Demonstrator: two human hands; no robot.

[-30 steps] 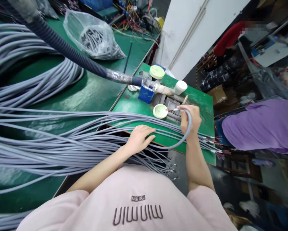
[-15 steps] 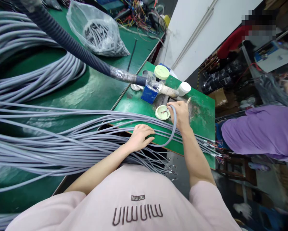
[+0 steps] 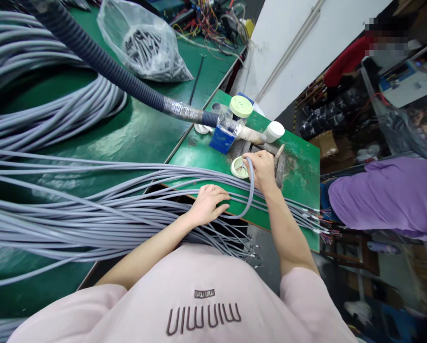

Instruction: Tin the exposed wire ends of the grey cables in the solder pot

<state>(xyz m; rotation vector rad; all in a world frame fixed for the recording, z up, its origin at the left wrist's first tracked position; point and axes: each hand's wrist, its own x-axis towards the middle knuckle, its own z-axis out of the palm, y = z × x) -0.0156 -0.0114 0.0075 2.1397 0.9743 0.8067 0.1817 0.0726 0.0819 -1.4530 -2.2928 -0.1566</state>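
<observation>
Evidently only one end is being worked among many. Between nine and ten o'clock in the view, a grey coil (image 3: 74, 112) lies on the tabletop (image 3: 299, 157); at eleven sits a clear bag (image 3: 145, 47) of short grey pieces. The left hand (image 3: 209, 204) lies over the cable bundle (image 3: 127, 200), its grip loose, fingers spread from the thumb. At its one o'clock stands a blue block (image 3: 222, 139). Next comes the pale dish (image 3: 233, 172), with the held cable's bare wires (image 3: 242, 168) inside its rim; whether they touch its contents I cannot tell. The right hand (image 3: 261, 167), at three o'clock from the dish, has its grip clamped on that grey cable (image 3: 251, 190), which arches down to six. This end looks midway through its handling. At four o'clock, loose wire ends (image 3: 325, 231) overhang the edge; which of them are finished does not show.
</observation>
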